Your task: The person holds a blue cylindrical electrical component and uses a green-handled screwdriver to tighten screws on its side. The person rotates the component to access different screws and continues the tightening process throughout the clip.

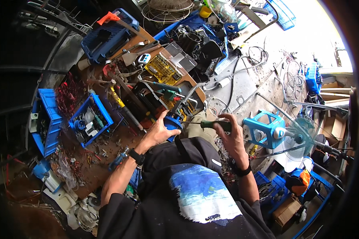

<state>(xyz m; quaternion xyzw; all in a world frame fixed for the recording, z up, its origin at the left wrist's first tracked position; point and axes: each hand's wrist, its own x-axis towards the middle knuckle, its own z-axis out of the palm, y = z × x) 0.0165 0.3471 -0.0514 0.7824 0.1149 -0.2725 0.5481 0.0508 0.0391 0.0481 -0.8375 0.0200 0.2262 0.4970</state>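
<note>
My left hand (157, 133) grips a blue round plastic part (172, 124) above my lap, thumb and fingers around its rim. To its right, my right hand (233, 139) is closed around the dark green handle of a screwdriver (211, 125). The screwdriver lies nearly level, its thin shaft pointing left to the blue part. Whether the tip touches the part is too small to tell. Just beyond my left hand sit a black tool tray (145, 93) and a yellow bit set (163, 68) in an opened case.
A yellow-handled hammer (117, 97) lies among tools on the brown table at left. Blue crates (48, 123) hold small parts. Right of me stands a turquoise fan body (266, 129) beside a clear fan blade (299, 137). Cables (259, 55) trail over the floor.
</note>
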